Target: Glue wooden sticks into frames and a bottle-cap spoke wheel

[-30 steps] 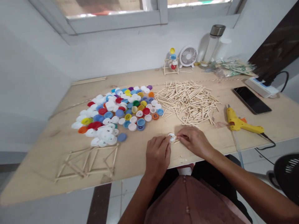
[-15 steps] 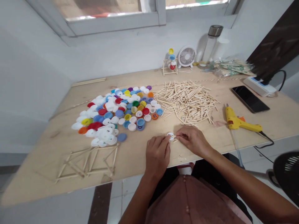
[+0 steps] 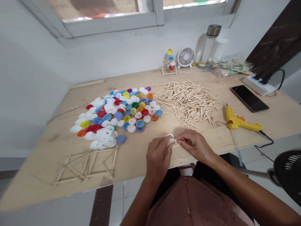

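Note:
My left hand [image 3: 158, 156] pinches a small white bottle cap [image 3: 170, 137] just above the wooden table [image 3: 131, 157], near its front edge. Fingers of my right hand [image 3: 195, 144] are closed on a thin wooden stick [image 3: 176, 145] that meets the cap's side. Both hands touch at the cap. A spread of coloured and white bottle caps [image 3: 117, 116] lies to the left behind my hands. Behind the hands, to the right, sits a heap of wooden sticks [image 3: 188, 99].
A yellow glue gun [image 3: 237, 122] with a black cord lies at the right. A dark phone [image 3: 249, 98], a power strip [image 3: 258, 85], a small white fan [image 3: 185, 57], a bottle [image 3: 209, 42] and a small stick-and-cap model [image 3: 169, 64] stand at the back. A flat stick frame [image 3: 89, 163] lies front left.
My hands stay together on the cap and stick with only slight shifts. The view has drifted a little, so everything sits slightly further left in the picture.

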`<state>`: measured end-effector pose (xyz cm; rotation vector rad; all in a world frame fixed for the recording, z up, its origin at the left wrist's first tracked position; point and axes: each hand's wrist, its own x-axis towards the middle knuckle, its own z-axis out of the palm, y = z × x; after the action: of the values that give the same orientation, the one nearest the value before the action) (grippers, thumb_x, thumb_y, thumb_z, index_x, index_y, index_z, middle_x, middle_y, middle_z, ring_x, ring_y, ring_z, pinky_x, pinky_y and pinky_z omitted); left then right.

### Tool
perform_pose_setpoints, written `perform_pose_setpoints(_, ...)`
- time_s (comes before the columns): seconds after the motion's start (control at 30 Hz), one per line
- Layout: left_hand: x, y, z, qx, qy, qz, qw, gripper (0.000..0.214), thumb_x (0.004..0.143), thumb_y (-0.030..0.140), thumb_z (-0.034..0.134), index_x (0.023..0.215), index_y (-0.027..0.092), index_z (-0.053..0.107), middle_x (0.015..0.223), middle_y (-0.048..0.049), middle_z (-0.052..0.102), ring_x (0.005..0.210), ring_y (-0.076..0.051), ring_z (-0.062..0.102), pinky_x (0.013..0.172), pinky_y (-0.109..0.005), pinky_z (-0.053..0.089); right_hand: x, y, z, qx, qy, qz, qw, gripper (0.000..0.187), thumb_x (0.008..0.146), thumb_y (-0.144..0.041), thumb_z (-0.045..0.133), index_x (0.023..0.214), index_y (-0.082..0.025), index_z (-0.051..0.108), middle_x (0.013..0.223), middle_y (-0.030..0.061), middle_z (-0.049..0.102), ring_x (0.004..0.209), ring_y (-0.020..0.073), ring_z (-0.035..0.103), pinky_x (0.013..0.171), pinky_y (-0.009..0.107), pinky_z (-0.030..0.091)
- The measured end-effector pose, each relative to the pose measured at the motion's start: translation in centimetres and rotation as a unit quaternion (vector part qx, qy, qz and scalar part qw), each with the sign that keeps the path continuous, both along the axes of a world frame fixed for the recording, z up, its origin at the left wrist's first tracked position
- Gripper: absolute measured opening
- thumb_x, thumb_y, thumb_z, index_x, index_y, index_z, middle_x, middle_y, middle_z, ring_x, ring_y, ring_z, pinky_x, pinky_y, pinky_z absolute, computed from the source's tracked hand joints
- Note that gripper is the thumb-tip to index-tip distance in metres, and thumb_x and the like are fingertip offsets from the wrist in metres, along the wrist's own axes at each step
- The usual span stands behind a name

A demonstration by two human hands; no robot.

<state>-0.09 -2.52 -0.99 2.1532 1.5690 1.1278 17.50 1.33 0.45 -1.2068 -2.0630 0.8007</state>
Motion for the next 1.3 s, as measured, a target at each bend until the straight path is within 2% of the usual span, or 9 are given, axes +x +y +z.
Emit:
perform_pose_setpoints(0.13, 0.7, -0.5, 0.3, -0.070, -0.097, 0.018, 0.993, 0.028, 0.086, 0.021, 0.054, 0.114, 0.019, 0.059, 0.089, -0.0047, 0.068, 0.080, -0.016, 0.062, 0.075, -0.029, 0.049, -0.1, -0.7, 0.1, -0.028, 0.052, -0.014, 0.998, 0.012, 0.088, -0.025, 0.055, 0.084, -0.020, 0.066, 0.075, 0.0024, 0.066, 0.073, 0.0154, 0.058, 0.068, 0.028, 0.043)
perform_pose_setpoints(0.23, 1.2, -0.8, 0.6, -0.164, -0.179, 0.022, 0.970, 0.028, 0.084, 0.025, 0.055, 0.110, 0.017, 0.062, 0.078, -0.0017, 0.067, 0.063, -0.012, 0.058, 0.060, -0.023, 0.047, -0.3, -1.3, 0.3, -0.047, 0.098, -0.026, 0.994, 0.012, 0.087, -0.025, 0.056, 0.084, -0.020, 0.065, 0.076, 0.0032, 0.065, 0.072, 0.0154, 0.059, 0.067, 0.028, 0.044)
perform_pose_setpoints(0.33, 1.5, -0.8, 1.0, -0.235, -0.234, 0.014, 0.943, 0.019, 0.082, 0.026, 0.056, 0.095, 0.017, 0.067, 0.064, 0.0021, 0.062, 0.053, -0.010, 0.050, 0.050, -0.020, 0.039, -0.6, -1.7, 0.4, -0.064, 0.127, -0.036, 0.989, 0.012, 0.086, -0.025, 0.056, 0.083, -0.020, 0.066, 0.077, 0.0031, 0.065, 0.073, 0.0157, 0.059, 0.068, 0.028, 0.044)
perform_pose_setpoints(0.5, 1.9, -0.6, 1.3, -0.281, -0.314, 0.006, 0.907, 0.012, 0.078, 0.027, 0.059, 0.077, 0.017, 0.066, 0.060, 0.0032, 0.059, 0.050, -0.008, 0.046, 0.049, -0.019, 0.037, -0.6, -1.8, -0.3, -0.143, 0.213, -0.111, 0.960, 0.010, 0.081, -0.029, 0.062, 0.080, -0.020, 0.064, 0.069, -0.0009, 0.060, 0.065, 0.0132, 0.054, 0.061, 0.025, 0.042)
perform_pose_setpoints(0.67, 2.6, -0.8, 1.5, -0.294, -0.370, 0.010, 0.881, 0.008, 0.076, 0.025, 0.061, 0.077, 0.017, 0.062, 0.061, 0.0034, 0.060, 0.047, -0.007, 0.047, 0.048, -0.018, 0.039, -0.2, -1.6, -0.9, -0.156, 0.263, -0.171, 0.937, 0.017, 0.082, -0.036, 0.061, 0.081, -0.019, 0.060, 0.067, -0.0014, 0.058, 0.061, 0.0116, 0.049, 0.057, 0.023, 0.040)
perform_pose_setpoints(0.93, 3.5, -1.2, 2.2, -0.282, -0.402, 0.009, 0.871, 0.011, 0.079, 0.027, 0.060, 0.082, 0.018, 0.057, 0.065, 0.0013, 0.065, 0.047, -0.007, 0.049, 0.048, -0.019, 0.041, -0.1, -1.5, 0.1, -0.203, 0.350, -0.219, 0.888, 0.027, 0.077, -0.045, 0.065, 0.079, -0.020, 0.058, 0.065, -0.0022, 0.057, 0.056, 0.0107, 0.047, 0.052, 0.022, 0.037)
perform_pose_setpoints(1.3, 4.4, -1.2, 2.0, -0.243, -0.396, 0.004, 0.886, 0.008, 0.082, 0.026, 0.058, 0.083, 0.018, 0.056, 0.067, 0.0004, 0.066, 0.049, -0.008, 0.055, 0.049, -0.019, 0.043, 0.2, -1.3, 0.2, -0.230, 0.428, -0.255, 0.836, 0.025, 0.073, -0.042, 0.071, 0.076, -0.019, 0.062, 0.064, -0.0025, 0.059, 0.058, 0.0096, 0.046, 0.056, 0.022, 0.036)
